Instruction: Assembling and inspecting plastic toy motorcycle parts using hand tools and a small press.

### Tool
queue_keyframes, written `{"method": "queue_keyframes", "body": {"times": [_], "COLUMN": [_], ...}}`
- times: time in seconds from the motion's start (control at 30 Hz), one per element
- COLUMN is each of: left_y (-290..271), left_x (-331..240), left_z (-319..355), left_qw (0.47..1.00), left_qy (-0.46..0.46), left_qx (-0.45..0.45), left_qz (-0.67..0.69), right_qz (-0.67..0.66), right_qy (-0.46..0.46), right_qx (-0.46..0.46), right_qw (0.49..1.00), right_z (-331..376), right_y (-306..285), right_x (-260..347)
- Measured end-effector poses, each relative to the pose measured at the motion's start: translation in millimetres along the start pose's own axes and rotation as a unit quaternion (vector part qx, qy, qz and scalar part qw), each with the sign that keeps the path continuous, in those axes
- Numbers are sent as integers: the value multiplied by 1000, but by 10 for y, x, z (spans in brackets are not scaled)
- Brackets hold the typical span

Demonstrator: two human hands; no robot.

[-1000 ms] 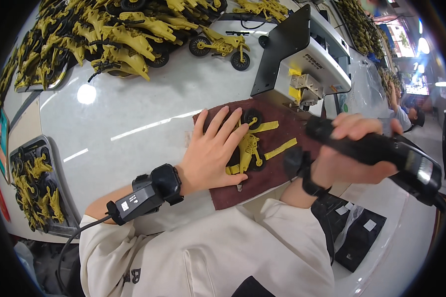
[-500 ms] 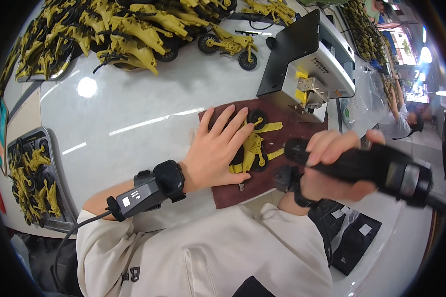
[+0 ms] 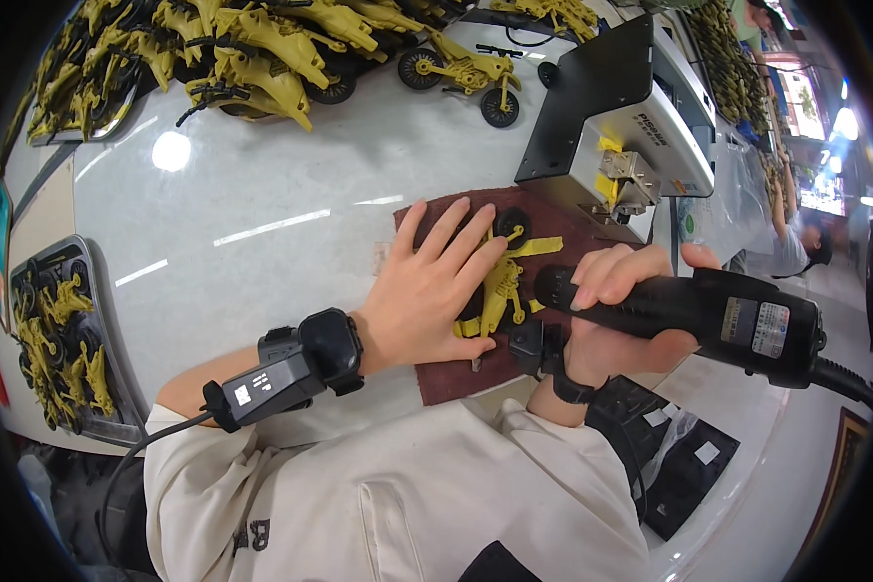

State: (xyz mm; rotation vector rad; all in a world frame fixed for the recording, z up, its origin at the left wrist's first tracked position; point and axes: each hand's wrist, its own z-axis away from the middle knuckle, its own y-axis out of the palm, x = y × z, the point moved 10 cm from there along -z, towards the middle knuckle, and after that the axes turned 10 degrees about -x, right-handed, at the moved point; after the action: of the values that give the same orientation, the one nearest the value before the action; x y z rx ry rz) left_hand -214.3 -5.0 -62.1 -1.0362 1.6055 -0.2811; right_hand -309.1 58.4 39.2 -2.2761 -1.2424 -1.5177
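Left hand (image 3: 432,286) lies splayed, unclenched, over yellow toy motorcycle (image 3: 501,288), probably steadying it on maroon cloth (image 3: 441,383); right hand (image 3: 606,349) grasps black tool (image 3: 689,315), aimed leftward

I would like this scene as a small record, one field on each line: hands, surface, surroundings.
Left hand: spread over a yellow-and-black toy motorcycle
Right hand: wrapped around a black, cylindrical, corded tool
Under toy: dark red cloth
Beyond cloth: grey-and-black box-shaped machine
Upper left: heap of similar yellow toys
Far left: shiny metal tray, holding more
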Motion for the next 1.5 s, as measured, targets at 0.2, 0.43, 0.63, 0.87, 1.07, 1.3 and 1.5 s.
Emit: {"method": "queue_keyframes", "body": {"times": [0.2, 0.43, 0.63, 0.87, 1.07, 1.3, 1.5], "left_y": [-8, 8, 11, -29, -29, -35, -36], "left_x": [7, 16, -28, -32, -23, -30, -16], "left_z": [-26, -44, -49, -23, -20, -44, -14], "left_qw": [1000, 1000, 999, 1000, 999, 999, 998], "left_qy": [1, 14, 24, 23, 27, 20, 18], "left_qx": [1, 9, 12, 4, -1, -13, -9], "left_qz": [2, 20, 18, 18, 23, 37, 51], "right_qz": [-9, 36, 207, 205, -39, -4, -29], "right_qy": [11, -75, -188, -64, -36, -44, 6], "right_qx": [20, 25, -139, -133, 96, 78, 37], "right_qw": [1000, 996, 950, 968, 994, 996, 999], "right_z": [-28, -229, -803, -703, 44, -23, -27], "right_y": [28, -30, -461, -240, 298, 323, 292], "right_x": [-89, 312, 682, 405, 363, 155, -202]}}
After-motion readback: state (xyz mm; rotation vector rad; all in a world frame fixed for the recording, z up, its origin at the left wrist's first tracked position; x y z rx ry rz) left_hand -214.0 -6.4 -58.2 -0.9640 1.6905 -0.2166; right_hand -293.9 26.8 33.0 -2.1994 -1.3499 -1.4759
